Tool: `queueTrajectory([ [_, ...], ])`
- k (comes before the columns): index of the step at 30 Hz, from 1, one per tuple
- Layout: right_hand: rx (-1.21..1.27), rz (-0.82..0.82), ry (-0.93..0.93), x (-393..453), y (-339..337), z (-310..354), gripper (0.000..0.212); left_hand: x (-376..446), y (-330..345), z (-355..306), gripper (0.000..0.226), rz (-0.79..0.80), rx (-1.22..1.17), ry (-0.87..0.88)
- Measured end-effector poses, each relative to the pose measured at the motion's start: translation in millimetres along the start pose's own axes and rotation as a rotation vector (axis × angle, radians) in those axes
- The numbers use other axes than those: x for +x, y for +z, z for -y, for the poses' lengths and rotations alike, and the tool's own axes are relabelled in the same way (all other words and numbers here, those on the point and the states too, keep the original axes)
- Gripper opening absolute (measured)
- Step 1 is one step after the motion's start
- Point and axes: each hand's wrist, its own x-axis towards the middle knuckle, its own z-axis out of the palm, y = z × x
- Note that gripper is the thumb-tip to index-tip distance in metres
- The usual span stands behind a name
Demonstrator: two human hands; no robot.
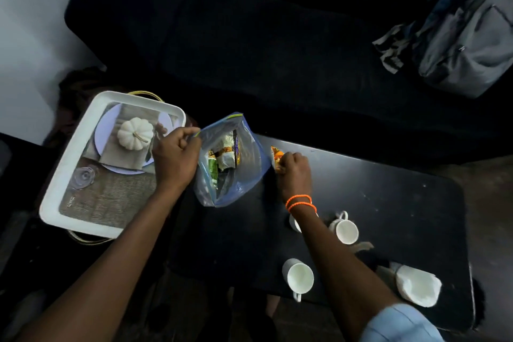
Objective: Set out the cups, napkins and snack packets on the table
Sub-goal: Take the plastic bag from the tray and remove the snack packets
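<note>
A clear zip bag with a blue rim (251, 175) stands open at the left end of the black table (388, 203), with several snack packets (222, 158) inside. My left hand (173, 158) pinches the bag's left rim. My right hand (294, 172) grips an orange snack packet (275, 153) just right of the bag, low over the tabletop. Three white cups are on the table: one (345, 232) right of my right forearm, one (293, 223) partly hidden behind that wrist, one (299, 277) near the front edge. A stack of white napkins (416, 287) lies at the front right.
A white tray (55, 197) left of the table carries a woven mat, a plate, a folded cloth, a small white pumpkin (135, 133) and a clear glass. A dark sofa runs behind the table, with a grey backpack (466, 44) at its right end.
</note>
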Motion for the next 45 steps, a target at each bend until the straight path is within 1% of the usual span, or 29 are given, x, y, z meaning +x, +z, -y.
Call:
queueTrajectory([
  [2,-0.065,0.257,0.002,-5,14,7,0.048,-3,0,2,0.01,0.033,-0.041,-0.027],
  [3,-0.044,0.356,0.036,-6,18,11,0.056,-4,0,4,0.01,0.059,-0.059,-0.036],
  [4,0.017,0.378,0.078,-8,17,16,0.056,-5,-1,5,0.01,0.085,-0.075,-0.044],
  [5,0.09,0.328,0.118,-10,12,21,0.048,-5,0,6,0.01,0.108,-0.09,-0.049],
  [6,0.161,0.209,0.161,-11,3,27,0.038,-6,0,7,0.011,0.123,-0.104,-0.052],
  [8,0.315,-0.161,0.194,-11,-22,42,0.02,-6,1,8,0.011,0.139,-0.118,-0.049],
  [9,0.409,-0.359,0.15,-12,-37,53,0.015,-6,3,9,0.012,0.142,-0.122,-0.051],
  [10,0.491,-0.507,0.069,-12,-49,67,0.013,-6,5,9,0.014,0.139,-0.124,-0.062],
  [11,0.55,-0.581,-0.046,-11,-59,83,0.013,-6,7,10,0.017,0.129,-0.125,-0.077],
  [12,0.586,-0.572,-0.161,-9,-64,100,0.013,-7,9,10,0.02,0.115,-0.122,-0.091],
  [13,0.594,-0.498,-0.239,-5,-65,116,0.013,-8,11,9,0.021,0.098,-0.117,-0.099],
  [14,0.559,-0.375,-0.259,2,-61,131,0.013,-9,12,8,0.021,0.082,-0.109,-0.102],
  [15,0.47,-0.211,-0.22,11,-52,142,0.012,-10,13,6,0.018,0.067,-0.099,-0.102],
  [16,0.35,-0.044,-0.14,21,-40,150,0.012,-10,13,4,0.016,0.053,-0.09,-0.098],
  [17,0.246,0.09,-0.042,29,-27,156,0.011,-10,13,2,0.015,0.038,-0.086,-0.093],
  [18,0.185,0.179,0.037,36,-13,158,0.014,-10,13,1,0.015,0.022,-0.086,-0.09],
  [21,0.113,0.295,0.156,48,25,152,0.035,-8,13,2,0.018,-0.008,-0.089,-0.082],
  [23,0.117,0.309,0.263,50,42,144,0.052,-10,14,2,0.019,0.002,-0.081,-0.052],
  [25,0.132,0.269,0.333,52,52,137,0.055,-12,15,1,0.017,0.021,-0.075,-0.031],
  [26,0.134,0.246,0.334,52,53,136,0.051,-13,14,2,0.017,0.023,-0.071,-0.029],
  [29,0.159,0.175,0.216,46,36,142,0.029,-9,12,4,0.018,-0.018,-0.046,-0.044],
  [31,0.15,0.14,0.104,39,11,151,0.021,-3,9,5,0.018,-0.048,-0.038,-0.058],
  [34,0.256,0.048,-0.057,17,-39,161,0.028,8,7,7,0.018,-0.074,0.01,-0.084],
  [36,0.423,-0.081,-0.148,-1,-78,156,0.034,15,3,8,0.018,-0.11,0.035,-0.091],
  [38,0.534,-0.259,-0.183,-16,-110,134,0.039,20,-1,10,0.018,-0.12,0.046,-0.092],
  [40,0.52,-0.433,-0.115,-22,-121,101,0.041,23,-6,12,0.018,-0.091,0.045,-0.075],
  [42,0.42,-0.513,0.017,-17,-108,69,0.039,23,-10,13,0.015,-0.067,0.049,-0.052],
  [44,0.316,-0.481,0.093,-10,-77,43,0.034,21,-10,14,0.011,-0.063,0.046,-0.037],
  [45,0.272,-0.433,0.089,-7,-58,33,0.031,20,-10,15,0.008,-0.063,0.038,-0.034],
])
